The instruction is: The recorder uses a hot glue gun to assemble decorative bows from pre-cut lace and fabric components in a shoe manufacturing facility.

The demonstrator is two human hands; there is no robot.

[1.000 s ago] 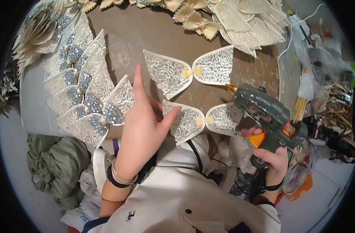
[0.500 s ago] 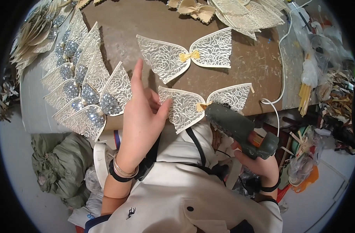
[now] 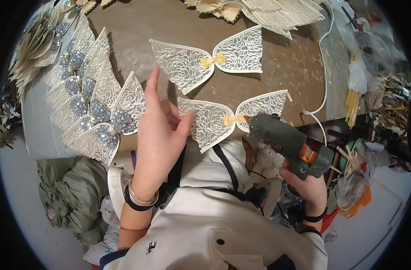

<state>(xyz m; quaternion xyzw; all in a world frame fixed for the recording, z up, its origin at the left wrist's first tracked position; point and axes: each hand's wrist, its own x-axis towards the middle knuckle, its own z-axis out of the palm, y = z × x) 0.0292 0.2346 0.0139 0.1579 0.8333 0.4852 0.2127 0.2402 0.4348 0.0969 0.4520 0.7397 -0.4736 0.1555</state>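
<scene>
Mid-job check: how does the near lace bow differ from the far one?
The near lace bow reaches past the edge of the table; the far lace bow lies within it. The glue gun's nozzle is at the near bow's yellow centre; no tool is at the far bow's. Both have pale-edged lace wings.

2 lace bows (image 3: 183, 67), 1 yel. knot (image 3: 213, 60) ea.: 1 at 12 o'clock, 1 nr ctr. 1 L hand (image 3: 159, 139) at 9, 1 R hand (image 3: 309, 186) at 4. 1 glue gun (image 3: 279, 135) approx. 3. 1 wht cord (image 3: 325, 85) at 2.
</scene>
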